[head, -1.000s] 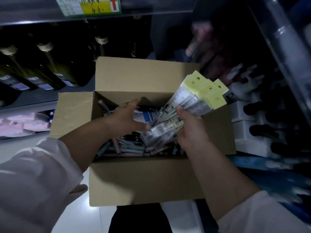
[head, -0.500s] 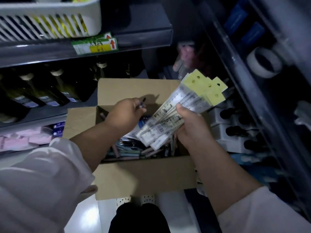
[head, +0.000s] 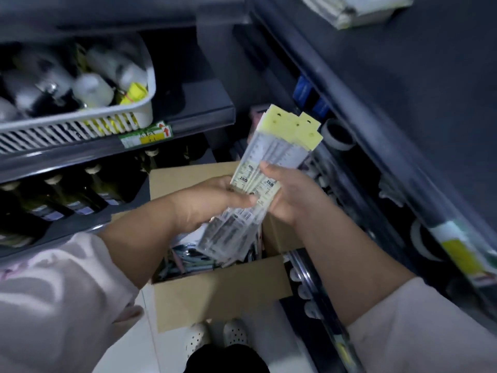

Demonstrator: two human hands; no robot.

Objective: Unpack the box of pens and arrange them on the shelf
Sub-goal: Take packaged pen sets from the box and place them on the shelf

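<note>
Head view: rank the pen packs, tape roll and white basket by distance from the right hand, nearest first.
1. pen packs: gripped by the right hand, with the left hand holding them too.
2. tape roll: on the right-side shelving, up and to the right of that hand.
3. white basket: on the left shelf, well off to the other side.

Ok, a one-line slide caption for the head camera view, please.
Left hand and right hand hold a bundle of yellow-tabbed pen packs above the open cardboard box.
</note>
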